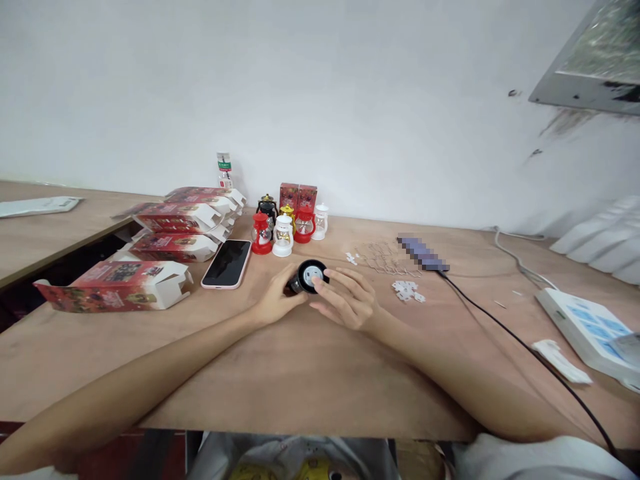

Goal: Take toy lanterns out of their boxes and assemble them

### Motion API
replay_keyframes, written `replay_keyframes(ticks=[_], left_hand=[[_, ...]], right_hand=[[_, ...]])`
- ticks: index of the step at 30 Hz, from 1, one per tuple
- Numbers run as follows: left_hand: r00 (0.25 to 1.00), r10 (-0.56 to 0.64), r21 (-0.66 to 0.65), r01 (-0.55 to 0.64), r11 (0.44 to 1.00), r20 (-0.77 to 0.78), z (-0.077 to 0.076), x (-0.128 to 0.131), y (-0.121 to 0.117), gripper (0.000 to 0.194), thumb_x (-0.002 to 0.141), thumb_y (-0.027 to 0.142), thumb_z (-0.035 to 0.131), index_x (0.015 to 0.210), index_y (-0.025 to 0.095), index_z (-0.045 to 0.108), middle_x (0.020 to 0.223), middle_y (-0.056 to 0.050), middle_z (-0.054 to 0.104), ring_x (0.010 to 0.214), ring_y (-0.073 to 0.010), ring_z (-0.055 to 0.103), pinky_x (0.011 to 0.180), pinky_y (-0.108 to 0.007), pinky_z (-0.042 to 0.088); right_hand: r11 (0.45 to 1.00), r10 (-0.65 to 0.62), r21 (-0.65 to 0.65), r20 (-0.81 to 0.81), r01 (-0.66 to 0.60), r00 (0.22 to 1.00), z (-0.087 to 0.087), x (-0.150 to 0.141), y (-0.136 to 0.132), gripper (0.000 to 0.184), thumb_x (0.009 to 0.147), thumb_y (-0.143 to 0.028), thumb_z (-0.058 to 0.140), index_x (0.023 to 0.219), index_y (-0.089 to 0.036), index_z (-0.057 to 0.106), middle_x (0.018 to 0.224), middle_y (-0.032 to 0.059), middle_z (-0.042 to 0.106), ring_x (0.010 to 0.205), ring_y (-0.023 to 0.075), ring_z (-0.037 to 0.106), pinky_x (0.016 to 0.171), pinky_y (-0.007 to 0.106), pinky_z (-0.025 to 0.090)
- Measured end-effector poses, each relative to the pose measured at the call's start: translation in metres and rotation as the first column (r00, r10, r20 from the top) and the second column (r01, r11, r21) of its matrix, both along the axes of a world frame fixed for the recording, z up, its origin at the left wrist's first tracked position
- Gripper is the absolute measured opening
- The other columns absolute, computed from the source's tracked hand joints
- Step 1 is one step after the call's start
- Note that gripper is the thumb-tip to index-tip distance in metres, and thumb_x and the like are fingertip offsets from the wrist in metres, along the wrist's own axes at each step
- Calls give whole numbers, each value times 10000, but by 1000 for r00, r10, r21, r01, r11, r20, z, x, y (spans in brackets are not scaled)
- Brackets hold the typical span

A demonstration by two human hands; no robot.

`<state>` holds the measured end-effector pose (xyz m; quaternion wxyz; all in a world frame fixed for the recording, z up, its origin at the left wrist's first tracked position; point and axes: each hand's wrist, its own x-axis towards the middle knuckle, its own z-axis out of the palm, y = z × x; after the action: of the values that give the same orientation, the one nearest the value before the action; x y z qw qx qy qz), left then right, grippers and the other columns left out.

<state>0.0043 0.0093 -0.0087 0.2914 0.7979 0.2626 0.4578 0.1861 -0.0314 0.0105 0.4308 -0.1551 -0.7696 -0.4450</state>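
Note:
A small black lantern lies on its side on the wooden table, its round base facing me. My left hand grips it from the left with curled fingers. My right hand rests against the base, fingers bent and fingertips touching the pale underside. Behind them stand several little lanterns in red, white, gold and black.
A dark phone lies left of my hands. Red and white cartons are stacked at the left, one open carton nearer me. Small white parts, a black cable and a white box lie at the right.

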Motion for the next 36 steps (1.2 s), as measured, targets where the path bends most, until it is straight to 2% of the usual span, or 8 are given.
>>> replay_keyframes(ticks=[5, 10, 13, 16, 22, 27, 33, 36], left_hand=[[999, 41, 44, -40, 998, -34, 6, 0, -4, 340, 785, 318, 576, 1080, 157, 528, 1026, -74, 629, 921, -203, 582, 792, -334, 480], [992, 43, 127, -28, 992, -119, 8, -2, -5, 318, 782, 359, 575, 1022, 152, 544, 972, -77, 623, 898, -211, 583, 781, -331, 474], [986, 36, 160, -10, 987, -163, 6, -3, -6, 341, 760, 336, 593, 1052, 166, 545, 986, -73, 610, 911, -213, 582, 779, -314, 475], [975, 75, 175, -38, 984, -210, 6, -5, -8, 365, 743, 303, 605, 1085, 188, 549, 995, -60, 604, 892, -201, 588, 769, -296, 477], [914, 185, 221, -109, 969, -361, 13, -9, -20, 516, 725, 319, 647, 1221, 288, 508, 1092, -40, 593, 999, -211, 569, 787, -293, 482], [913, 238, 278, -146, 949, -332, 14, -10, -22, 495, 732, 350, 646, 1207, 281, 527, 1081, -49, 615, 991, -214, 563, 792, -310, 487], [886, 353, 362, -236, 902, -300, 11, -8, -21, 481, 728, 379, 660, 1187, 285, 551, 1023, -39, 622, 922, -203, 559, 757, -301, 481], [873, 378, 356, -262, 897, -309, 11, -8, -21, 489, 715, 388, 678, 1178, 289, 554, 1011, -33, 618, 913, -200, 562, 728, -290, 480]], right_hand=[[988, -142, 66, 16, 140, 990, -10, 1, 1, 271, 791, -224, 627, 1059, -207, 590, 1047, 38, 695, 1009, 164, 621, 903, 338, 500], [994, 25, -102, -164, -43, 986, -11, -4, -1, 427, 770, -176, 650, 1175, -190, 512, 917, 41, 719, 911, 160, 654, 895, 344, 507], [956, 115, -232, -264, -179, 958, -13, -7, -3, 460, 788, -164, 623, 1217, -211, 464, 907, 38, 705, 872, 160, 662, 867, 377, 527], [930, 147, -280, -306, -236, 941, -19, -7, -4, 429, 799, -139, 595, 1199, -215, 462, 922, 43, 689, 908, 169, 655, 856, 406, 532], [910, 83, -348, -378, -224, 922, -30, -7, -4, 374, 776, -246, 632, 1120, -178, 503, 892, 73, 603, 889, 203, 616, 828, 449, 528], [880, 50, -399, -460, -257, 887, -26, -8, -9, 342, 745, -248, 660, 1053, -203, 520, 950, 82, 559, 922, 222, 589, 795, 430, 523], [794, 40, -501, -521, -344, 853, -22, -10, -12, 274, 773, -247, 632, 1006, -215, 491, 1005, 92, 528, 986, 242, 600, 805, 422, 516], [797, 25, -500, -533, -339, 846, -23, -11, -12, 255, 785, -261, 624, 998, -216, 491, 996, 92, 538, 940, 226, 608, 785, 400, 517]])
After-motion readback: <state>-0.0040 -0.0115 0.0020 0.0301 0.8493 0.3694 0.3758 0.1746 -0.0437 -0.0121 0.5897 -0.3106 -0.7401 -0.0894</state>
